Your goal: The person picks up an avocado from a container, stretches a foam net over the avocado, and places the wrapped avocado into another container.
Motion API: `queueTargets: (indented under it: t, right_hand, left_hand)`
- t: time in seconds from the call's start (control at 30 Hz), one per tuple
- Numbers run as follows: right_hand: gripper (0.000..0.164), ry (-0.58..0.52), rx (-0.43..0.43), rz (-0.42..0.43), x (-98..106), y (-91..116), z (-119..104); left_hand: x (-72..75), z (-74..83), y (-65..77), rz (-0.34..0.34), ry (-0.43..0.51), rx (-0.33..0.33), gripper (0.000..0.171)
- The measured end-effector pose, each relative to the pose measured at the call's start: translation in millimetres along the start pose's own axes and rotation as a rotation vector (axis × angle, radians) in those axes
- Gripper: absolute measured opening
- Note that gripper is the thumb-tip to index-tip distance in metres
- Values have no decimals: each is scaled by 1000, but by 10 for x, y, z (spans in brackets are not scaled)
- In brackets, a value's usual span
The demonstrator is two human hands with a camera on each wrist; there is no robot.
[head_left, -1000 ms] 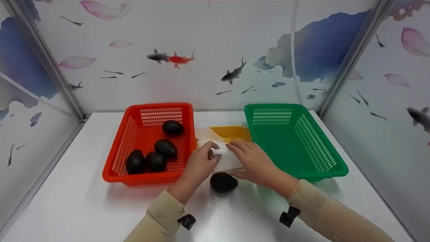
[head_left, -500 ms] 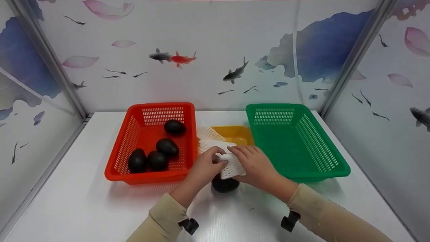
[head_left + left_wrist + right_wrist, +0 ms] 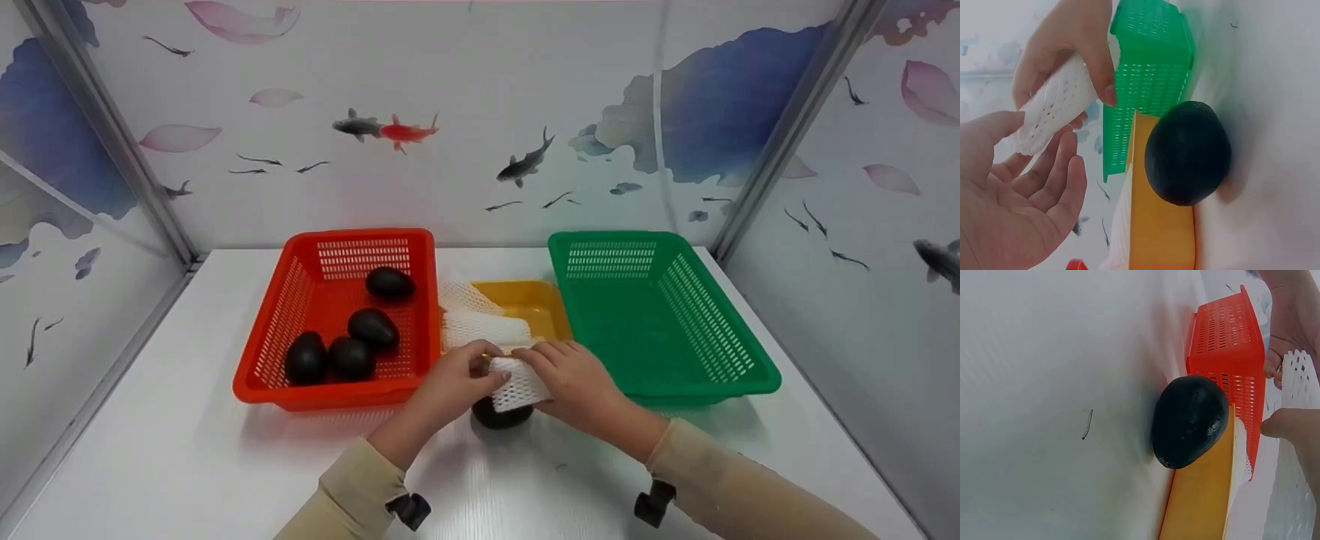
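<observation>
Ease the net (image 3: pixel 519 385) open evenly

Your left hand (image 3: pixel 451 381) pinches one edge of the net between thumb and fingers, the spare fingers loosely bent; your right hand (image 3: pixel 579 384) is closed on the other side, thumb in front, fingers behind. The fruit (image 3: pixel 1188 152) sits on the tabletop (image 3: pixel 506 495) below, on the near side of the yellow tray (image 3: pixel 551 307). Working the net's mouth wider seems the step in hand: pull lightly and equally from both sides, since thin mesh could tear, and avoid knocking the fruit, which may roll
</observation>
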State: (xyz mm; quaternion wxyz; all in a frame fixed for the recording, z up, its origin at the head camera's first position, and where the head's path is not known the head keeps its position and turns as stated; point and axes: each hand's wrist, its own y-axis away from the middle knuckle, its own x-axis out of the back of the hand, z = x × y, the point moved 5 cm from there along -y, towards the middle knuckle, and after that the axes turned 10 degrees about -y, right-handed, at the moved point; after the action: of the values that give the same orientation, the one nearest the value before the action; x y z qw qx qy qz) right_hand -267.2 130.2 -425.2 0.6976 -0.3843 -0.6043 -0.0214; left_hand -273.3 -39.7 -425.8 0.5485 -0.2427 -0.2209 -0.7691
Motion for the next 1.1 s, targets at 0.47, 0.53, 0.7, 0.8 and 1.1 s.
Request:
queueTargets:
  t: [0.47,0.53,0.7,0.8,1.1]
  right_hand:
    - [68,-31,-40,-20,137,85,-33]
    - [68,-41,-42,-9,178,77,-41]
    - [71,-95,-51,17,274,60,-49]
    - [72,-107,-41,28,330,41,-60]
    - [67,-45,-29,-20,431,5,-14]
  left_hand:
    - [-67,-183,55,-15,-140,-68,29]
    - [-102,-183,52,-14,-215,-87,29]
    - [-194,-179,31,-25,-396,-132,35]
    - [-233,-213,9,-47,-449,-100,43]
    - [-326,-312,-61,-91,-550,-101,61]
